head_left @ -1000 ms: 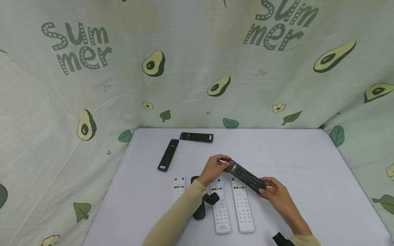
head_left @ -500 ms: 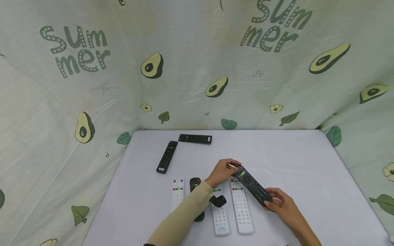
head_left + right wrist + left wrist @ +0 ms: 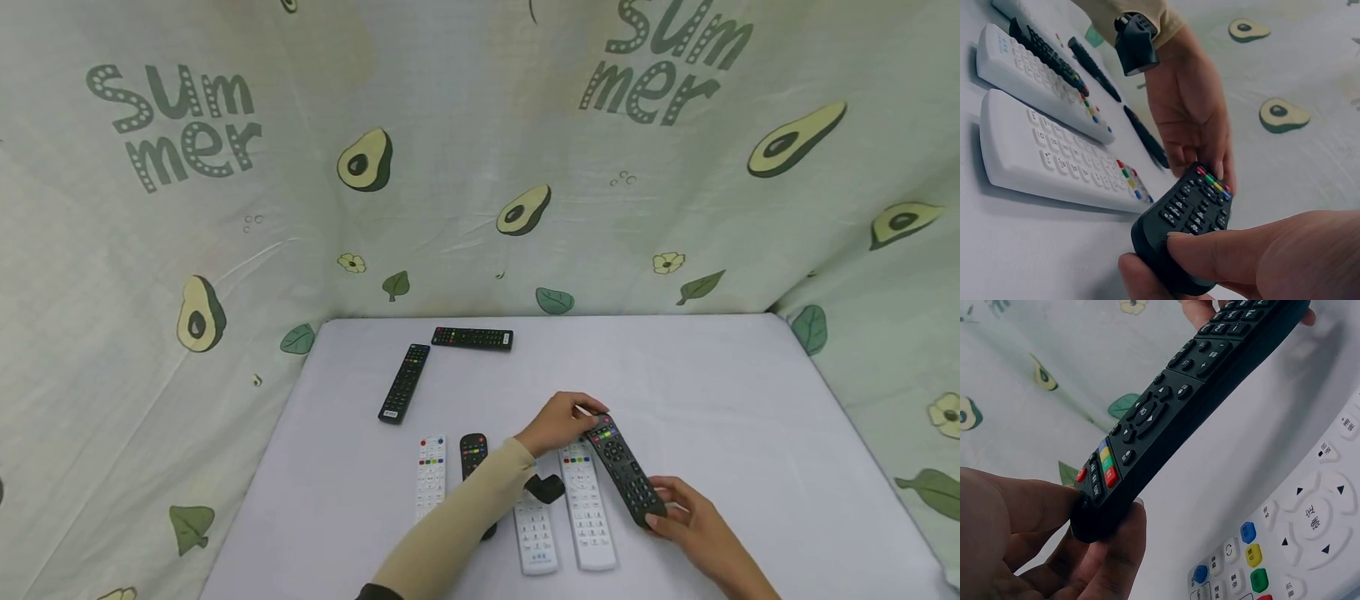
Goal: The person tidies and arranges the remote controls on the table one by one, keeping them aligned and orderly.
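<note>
A black remote control with coloured buttons is held between both hands, slanting down to the right. My left hand pinches its far end, the one with the red button; the left wrist view shows thumb and fingers around that end of the black remote. At the near end, my right hand grips it, thumb on top by the number keys in the right wrist view. Just left of it lies a white remote, the rightmost of the row. My left forearm covers parts of the other row remotes.
Left of that white remote lie a second white remote, a black remote and another white remote. Farther back are a slanted black remote and a crosswise black remote. A printed curtain hangs behind the white table.
Both hands have moved right and toward the near side with the black remote, which has turned to point more nearly front to back. The lying remotes stay in place.
</note>
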The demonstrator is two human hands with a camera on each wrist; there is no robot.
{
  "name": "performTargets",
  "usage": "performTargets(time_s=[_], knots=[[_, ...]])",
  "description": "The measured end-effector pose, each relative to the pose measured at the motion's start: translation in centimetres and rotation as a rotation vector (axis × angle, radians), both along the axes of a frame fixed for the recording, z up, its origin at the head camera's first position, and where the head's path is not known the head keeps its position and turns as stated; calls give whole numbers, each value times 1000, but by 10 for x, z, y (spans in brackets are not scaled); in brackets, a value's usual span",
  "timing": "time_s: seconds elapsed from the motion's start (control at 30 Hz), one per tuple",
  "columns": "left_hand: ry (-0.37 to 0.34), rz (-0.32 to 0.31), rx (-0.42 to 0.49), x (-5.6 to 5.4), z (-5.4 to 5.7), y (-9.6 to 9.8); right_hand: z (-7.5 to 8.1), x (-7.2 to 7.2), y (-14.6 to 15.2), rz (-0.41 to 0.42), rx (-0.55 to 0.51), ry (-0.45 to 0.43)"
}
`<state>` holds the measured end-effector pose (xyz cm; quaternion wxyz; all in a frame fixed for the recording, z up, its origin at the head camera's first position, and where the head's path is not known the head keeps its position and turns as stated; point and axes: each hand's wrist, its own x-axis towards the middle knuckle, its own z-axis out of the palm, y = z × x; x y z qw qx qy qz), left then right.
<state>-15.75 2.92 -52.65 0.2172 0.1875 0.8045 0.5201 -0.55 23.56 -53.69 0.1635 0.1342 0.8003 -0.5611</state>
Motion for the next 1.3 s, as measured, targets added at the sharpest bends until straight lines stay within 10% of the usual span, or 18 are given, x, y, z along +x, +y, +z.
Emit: performTargets(time_s=[0.83, 1.3], knots=[[46, -208, -125, 0, -7, 24, -14, 10, 7, 186, 117, 38], [78, -261, -165, 2, -4, 33, -12, 13, -1, 158, 313, 12]])
